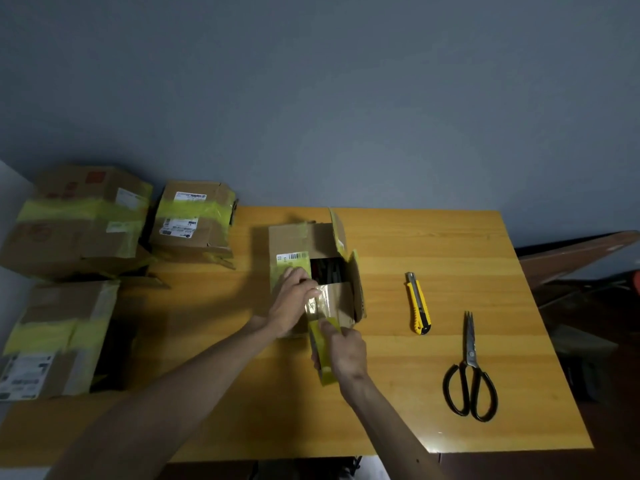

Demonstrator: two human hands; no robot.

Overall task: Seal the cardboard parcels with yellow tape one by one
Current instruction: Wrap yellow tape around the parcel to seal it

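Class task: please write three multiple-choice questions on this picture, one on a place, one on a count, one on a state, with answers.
1. Where do the scissors lie? A on the floor; B on the table, right of the knife; C in a box.
2. How many taped boxes sit at left? A one; B three; C five.
3. The middle box is: A open; B sealed; C flattened.
Answers: 1 B, they lie beside the knife. 2 B, three show yellow bands. 3 A, its flaps stand up.
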